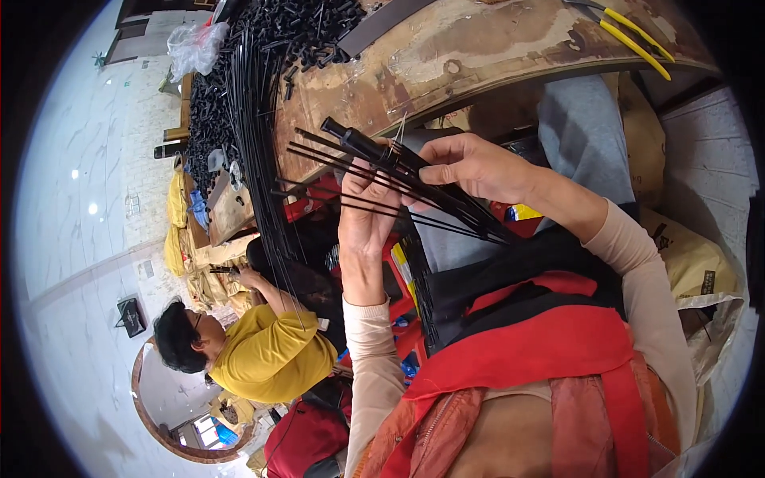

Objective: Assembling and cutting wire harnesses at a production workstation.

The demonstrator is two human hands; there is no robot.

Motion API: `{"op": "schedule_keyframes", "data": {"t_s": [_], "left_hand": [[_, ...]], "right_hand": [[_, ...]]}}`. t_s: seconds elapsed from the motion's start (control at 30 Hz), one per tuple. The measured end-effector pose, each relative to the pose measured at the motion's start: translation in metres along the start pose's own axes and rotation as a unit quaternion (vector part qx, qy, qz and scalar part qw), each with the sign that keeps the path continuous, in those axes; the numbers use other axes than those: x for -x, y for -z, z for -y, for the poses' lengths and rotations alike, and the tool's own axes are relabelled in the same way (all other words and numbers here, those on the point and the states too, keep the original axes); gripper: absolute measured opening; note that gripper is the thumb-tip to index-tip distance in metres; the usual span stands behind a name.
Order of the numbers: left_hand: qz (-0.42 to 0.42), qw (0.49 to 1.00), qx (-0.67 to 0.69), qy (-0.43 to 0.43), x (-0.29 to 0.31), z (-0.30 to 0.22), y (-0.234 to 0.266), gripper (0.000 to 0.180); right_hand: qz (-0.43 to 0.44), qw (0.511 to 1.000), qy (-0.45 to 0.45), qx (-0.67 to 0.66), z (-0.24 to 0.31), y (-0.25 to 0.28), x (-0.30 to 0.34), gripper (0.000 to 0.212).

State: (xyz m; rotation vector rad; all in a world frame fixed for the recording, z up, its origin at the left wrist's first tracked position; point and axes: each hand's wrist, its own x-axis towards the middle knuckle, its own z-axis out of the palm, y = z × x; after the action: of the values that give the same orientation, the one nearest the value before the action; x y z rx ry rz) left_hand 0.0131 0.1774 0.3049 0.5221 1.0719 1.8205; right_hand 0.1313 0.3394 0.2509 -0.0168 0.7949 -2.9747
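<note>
Before me is what looks like an umbrella frame: a black tubular hub [362, 145] with several thin black ribs [470, 217] running past it toward my lap. My left hand [366, 207] supports the ribs from below and beside the hub, its fingers closed around them and partly hidden. From the other side, my right hand [478, 169] pinches at the hub, thumb against the fingertips. A fine pale wire [402, 126] sticks up between the two hands. The ribs' lower ends rest over the dark cloth [510, 275] on my lap.
A worn wooden table [478, 56] carries a heap of small black plastic parts [267, 40] and a long bundle of black rods [259, 159] hanging over its edge. Yellow-handled pliers [637, 44] lie at the far right. A person in yellow [267, 350] works at the left.
</note>
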Motion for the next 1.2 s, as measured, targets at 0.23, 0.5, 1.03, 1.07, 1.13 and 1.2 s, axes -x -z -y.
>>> {"op": "schedule_keyframes", "data": {"t_s": [0.23, 0.5, 1.03, 1.07, 1.13, 1.2], "left_hand": [[-0.024, 0.999, -0.029, 0.010, -0.003, 0.006, 0.013, 0.046], [-0.123, 0.982, -0.032, -0.136, 0.000, 0.032, -0.038, 0.043], [-0.151, 0.944, -0.238, -0.173, 0.035, 0.009, -0.070, 0.021], [-0.132, 0.950, -0.230, -0.167, 0.034, 0.007, -0.073, 0.021], [-0.134, 0.946, -0.249, -0.156, 0.034, 0.003, -0.080, 0.020], [-0.149, 0.929, -0.306, -0.145, 0.036, 0.000, -0.087, 0.017]], "right_hand": [[0.035, 0.991, -0.121, -0.054, -0.001, 0.007, -0.010, 0.016], [-0.100, 0.988, 0.120, -0.002, -0.018, -0.011, 0.012, 0.016], [-0.079, 0.974, 0.210, -0.004, -0.032, -0.046, 0.031, 0.020], [-0.079, 0.974, 0.210, -0.004, -0.033, -0.044, 0.029, 0.020], [-0.072, 0.974, 0.211, -0.029, -0.037, -0.037, 0.023, 0.022], [-0.074, 0.972, 0.223, -0.013, -0.041, -0.040, 0.023, 0.023]]}}
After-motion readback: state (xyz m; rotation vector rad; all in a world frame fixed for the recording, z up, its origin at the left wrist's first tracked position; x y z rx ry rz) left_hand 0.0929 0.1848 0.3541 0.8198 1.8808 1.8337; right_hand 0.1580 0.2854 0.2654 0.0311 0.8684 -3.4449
